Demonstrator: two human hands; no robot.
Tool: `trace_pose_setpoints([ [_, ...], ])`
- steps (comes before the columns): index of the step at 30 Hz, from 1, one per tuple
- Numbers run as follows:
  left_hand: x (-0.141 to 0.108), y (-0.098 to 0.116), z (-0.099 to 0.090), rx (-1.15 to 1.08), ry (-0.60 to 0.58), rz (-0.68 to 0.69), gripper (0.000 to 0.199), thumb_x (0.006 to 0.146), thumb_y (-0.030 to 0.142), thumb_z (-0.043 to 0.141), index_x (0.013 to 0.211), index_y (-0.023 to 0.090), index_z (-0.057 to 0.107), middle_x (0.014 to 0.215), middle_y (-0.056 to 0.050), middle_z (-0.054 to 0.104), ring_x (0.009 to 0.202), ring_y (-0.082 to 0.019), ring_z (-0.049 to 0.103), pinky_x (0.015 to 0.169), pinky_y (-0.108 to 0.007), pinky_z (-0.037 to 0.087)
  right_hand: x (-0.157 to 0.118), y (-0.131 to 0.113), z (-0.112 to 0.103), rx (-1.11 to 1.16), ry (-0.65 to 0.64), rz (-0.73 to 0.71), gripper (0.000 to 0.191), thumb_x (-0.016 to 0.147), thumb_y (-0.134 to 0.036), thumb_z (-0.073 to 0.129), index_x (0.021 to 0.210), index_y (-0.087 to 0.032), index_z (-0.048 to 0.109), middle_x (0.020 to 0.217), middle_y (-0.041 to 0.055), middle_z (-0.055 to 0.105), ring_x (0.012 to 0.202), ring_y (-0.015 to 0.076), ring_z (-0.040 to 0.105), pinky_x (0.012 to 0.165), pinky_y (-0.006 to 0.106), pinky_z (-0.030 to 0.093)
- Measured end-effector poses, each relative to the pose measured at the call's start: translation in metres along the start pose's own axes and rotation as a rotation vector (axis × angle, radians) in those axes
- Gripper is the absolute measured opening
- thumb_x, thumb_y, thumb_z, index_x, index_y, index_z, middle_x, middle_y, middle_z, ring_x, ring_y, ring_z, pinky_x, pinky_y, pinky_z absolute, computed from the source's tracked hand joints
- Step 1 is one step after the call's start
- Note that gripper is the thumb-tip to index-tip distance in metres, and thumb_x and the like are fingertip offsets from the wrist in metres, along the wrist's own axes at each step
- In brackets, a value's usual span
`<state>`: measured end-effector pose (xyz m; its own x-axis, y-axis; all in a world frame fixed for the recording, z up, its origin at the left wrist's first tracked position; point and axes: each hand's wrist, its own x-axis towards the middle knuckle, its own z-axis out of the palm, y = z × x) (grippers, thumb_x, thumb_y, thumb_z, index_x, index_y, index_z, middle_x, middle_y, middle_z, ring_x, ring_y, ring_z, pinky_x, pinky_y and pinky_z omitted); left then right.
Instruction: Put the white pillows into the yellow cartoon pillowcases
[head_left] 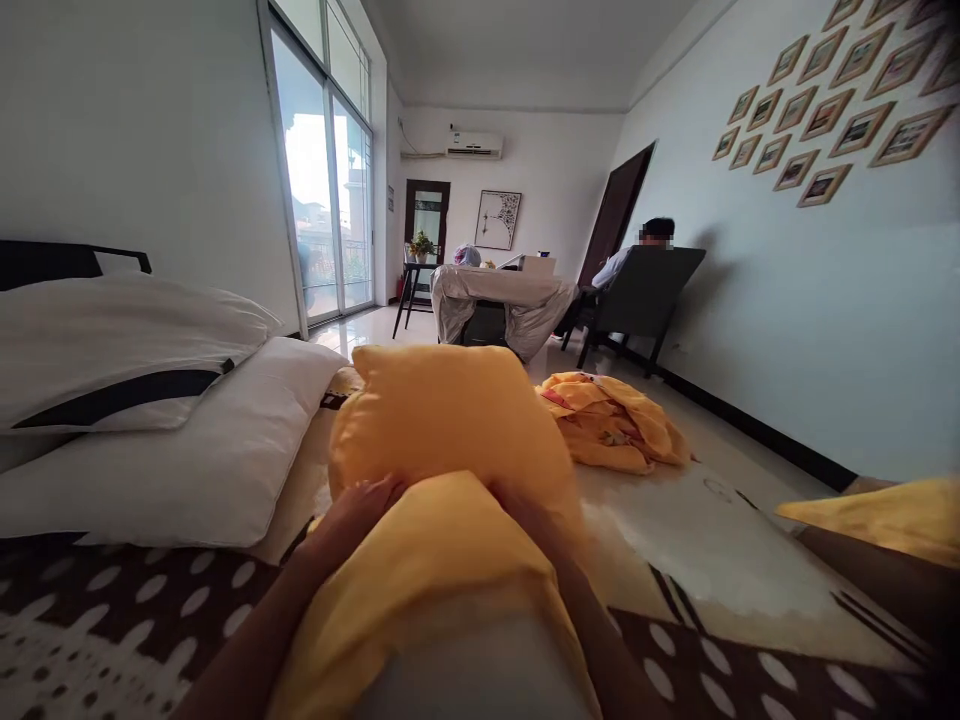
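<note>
An orange-yellow pillowcase (450,410) stands puffed up in front of me, its far part full and rounded. Nearer to me a fold of its cloth rises to a peak, and a white pillow (472,660) shows below the fold at the bottom of the view. My left hand (371,495) is closed on the cloth at the left of the peak. On the other side my right hand (517,505) grips the pillowcase, blurred and with most of its fingers tucked out of sight.
White pillows (202,480) are stacked at the left on the brown dotted bedding (180,600). A crumpled orange cloth (615,425) lies at the right, and yellow fabric (885,515) covers a leg. Beyond are a covered table (510,285) and a person in a dark chair (652,295).
</note>
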<state>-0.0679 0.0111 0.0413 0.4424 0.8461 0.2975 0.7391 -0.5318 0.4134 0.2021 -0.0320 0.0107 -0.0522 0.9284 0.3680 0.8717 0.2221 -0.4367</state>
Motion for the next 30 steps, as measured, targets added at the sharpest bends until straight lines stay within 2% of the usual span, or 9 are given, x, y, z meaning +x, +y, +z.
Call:
trace_pose_setpoints([
  [2, 0.008, 0.001, 0.001, 0.002, -0.117, -0.044, 0.026, 0.094, 0.032, 0.034, 0.087, 0.021, 0.057, 0.077, -0.007, 0.066, 0.075, -0.021, 0.065, 0.061, -0.026, 0.035, 0.013, 0.001, 0.004, -0.013, -0.083, 0.06, 0.016, 0.086, -0.031, 0.046, 0.089, -0.022, 0.06, 0.07, 0.0033, 0.066, 0.065, 0.0174, 0.061, 0.053, 0.025, 0.028],
  [7, 0.001, 0.013, -0.013, 0.006, -0.07, -0.029, 0.033, 0.096, 0.032, 0.029, 0.081, 0.02, 0.056, 0.074, -0.005, 0.066, 0.068, -0.019, 0.062, 0.059, -0.026, 0.031, 0.012, -0.002, -0.013, 0.028, -0.118, 0.088, 0.021, 0.088, -0.032, 0.043, 0.093, -0.02, 0.059, 0.071, 0.0027, 0.067, 0.063, 0.015, 0.059, 0.054, 0.024, 0.025],
  [9, -0.01, 0.019, -0.022, 0.024, 0.038, 0.05, 0.033, 0.095, 0.033, 0.032, 0.073, 0.02, 0.053, 0.064, -0.003, 0.061, 0.058, -0.015, 0.054, 0.056, -0.026, 0.027, -0.001, -0.011, -0.03, 0.113, -0.096, 0.034, 0.024, 0.089, -0.035, 0.041, 0.087, -0.02, 0.059, 0.068, 0.0015, 0.066, 0.059, 0.0132, 0.056, 0.054, 0.022, 0.028],
  [13, -0.029, 0.025, -0.037, 0.062, 0.421, 0.292, 0.036, 0.093, 0.03, 0.04, 0.058, 0.019, 0.042, 0.053, 0.0, 0.046, 0.051, -0.011, 0.038, 0.056, -0.027, 0.026, -0.024, -0.034, -0.063, 0.196, 0.065, -0.1, 0.034, 0.092, -0.041, 0.039, 0.072, -0.019, 0.058, 0.063, 0.0007, 0.062, 0.057, 0.0113, 0.051, 0.056, 0.022, 0.032],
  [15, -0.028, 0.022, -0.036, 0.065, 0.458, 0.307, 0.037, 0.092, 0.03, 0.041, 0.057, 0.019, 0.041, 0.053, 0.0, 0.045, 0.052, -0.011, 0.037, 0.057, -0.027, 0.027, -0.024, -0.036, -0.066, 0.199, 0.073, -0.102, 0.033, 0.09, -0.04, 0.041, 0.072, -0.02, 0.059, 0.063, 0.001, 0.062, 0.058, 0.0119, 0.052, 0.057, 0.023, 0.033],
  [20, 0.005, -0.005, -0.002, -0.141, -0.047, 0.018, 0.037, 0.093, 0.043, 0.034, 0.074, 0.019, 0.055, 0.07, -0.002, 0.061, 0.067, -0.015, 0.054, 0.062, -0.027, 0.033, 0.002, -0.013, -0.029, 0.314, -0.158, 0.041, 0.02, 0.082, -0.034, 0.048, 0.081, -0.019, 0.061, 0.078, 0.0032, 0.069, 0.067, 0.0159, 0.059, 0.057, 0.023, 0.035],
  [23, 0.016, -0.015, 0.01, -0.2, -0.141, -0.01, 0.039, 0.092, 0.046, 0.033, 0.081, 0.019, 0.058, 0.081, -0.003, 0.065, 0.078, -0.018, 0.057, 0.069, -0.028, 0.037, 0.01, -0.004, -0.016, 0.299, -0.164, 0.082, 0.016, 0.08, -0.032, 0.049, 0.079, -0.019, 0.058, 0.076, 0.0033, 0.068, 0.065, 0.0156, 0.057, 0.056, 0.024, 0.032],
  [26, 0.01, -0.013, -0.003, -0.139, -0.187, -0.022, 0.04, 0.093, 0.05, 0.032, 0.084, 0.019, 0.057, 0.081, -0.002, 0.065, 0.077, -0.017, 0.057, 0.069, -0.027, 0.038, 0.005, -0.005, -0.026, 0.276, -0.165, 0.072, 0.017, 0.081, -0.035, 0.049, 0.08, -0.019, 0.055, 0.073, 0.0009, 0.066, 0.065, 0.0141, 0.055, 0.055, 0.023, 0.03],
  [30, -0.017, -0.003, -0.041, 0.069, -0.252, -0.1, 0.044, 0.091, 0.053, 0.033, 0.086, 0.021, 0.063, 0.083, -0.004, 0.067, 0.078, -0.019, 0.06, 0.067, -0.027, 0.039, -0.01, -0.009, -0.066, 0.101, -0.226, 0.061, 0.034, 0.088, -0.045, 0.041, 0.07, -0.019, 0.05, 0.068, 0.0013, 0.062, 0.063, 0.0136, 0.05, 0.056, 0.025, 0.028],
])
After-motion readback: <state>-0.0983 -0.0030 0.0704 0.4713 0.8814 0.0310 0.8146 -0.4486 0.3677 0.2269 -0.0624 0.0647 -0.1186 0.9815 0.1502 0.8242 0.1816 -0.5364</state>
